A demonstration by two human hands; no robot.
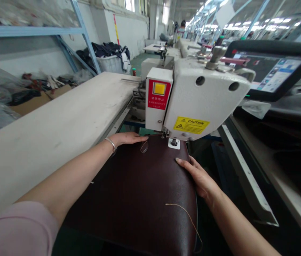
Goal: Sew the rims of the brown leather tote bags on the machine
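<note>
Spreading both hands over a dark burgundy leather panel, we seem to hold it flat and guided under the presser foot of a white industrial sewing machine. Our left grip, a metal bangle at its wrist, lies open, fingers stretched along the panel's upper edge close to the foot, likely so the leather cannot creep there. Our right grip is open too, its fingertips pressing the panel's right edge, probably to hold the curve in line. Neither closes on anything. The panel's narrow end sits at a small white plate below the machine head, a loose tan thread trails across the leather, and a long white bench runs along our left
</note>
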